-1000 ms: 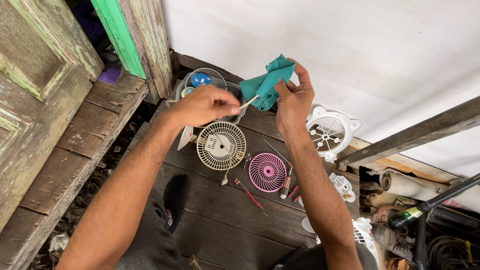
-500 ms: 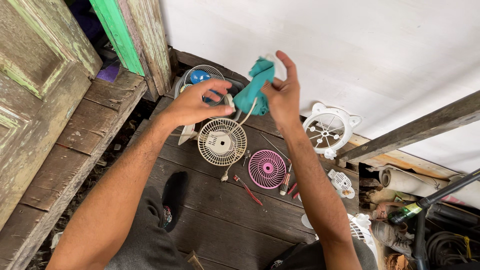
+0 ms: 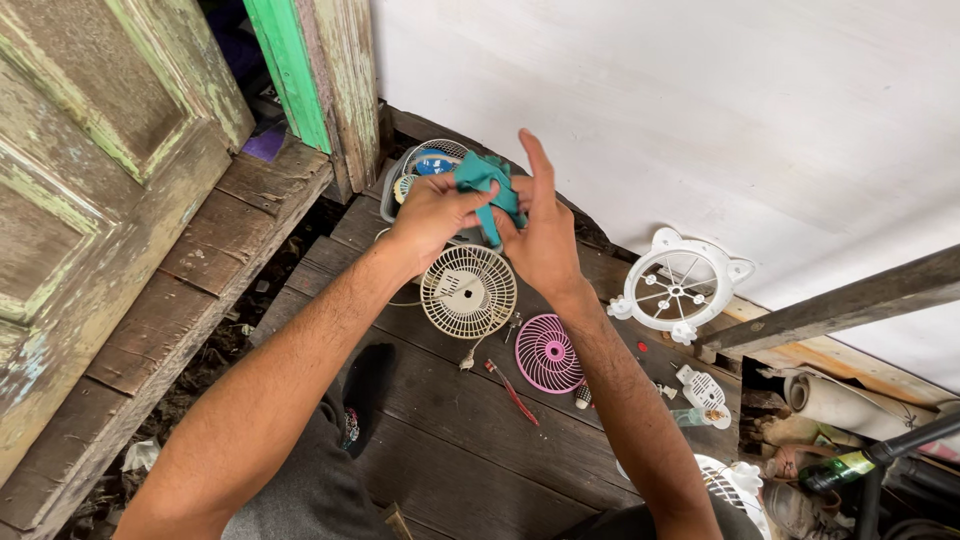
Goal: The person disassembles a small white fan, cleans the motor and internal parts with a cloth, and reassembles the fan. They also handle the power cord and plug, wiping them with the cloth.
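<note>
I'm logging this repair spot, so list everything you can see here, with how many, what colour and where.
teal fan part: one, teal, held in both hands
cream fan grille: one, cream, on the plank floor below the hands
pink fan grille: one, pink, right of the cream one
white fan frame: one, white, by the wall
red-handled tool: one, red, in front of the grilles
door: one, peeling green, left
left hand: one, gripping the teal part
right hand: one, on the teal part

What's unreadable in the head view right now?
- Teal part: mostly covered by the left hand and right hand; shape unclear.
- Basket contents: hidden behind the hands.
- White grille: blocked by the right forearm, cut by the bottom edge.
- Small bits near the pink grille: too small.
</note>
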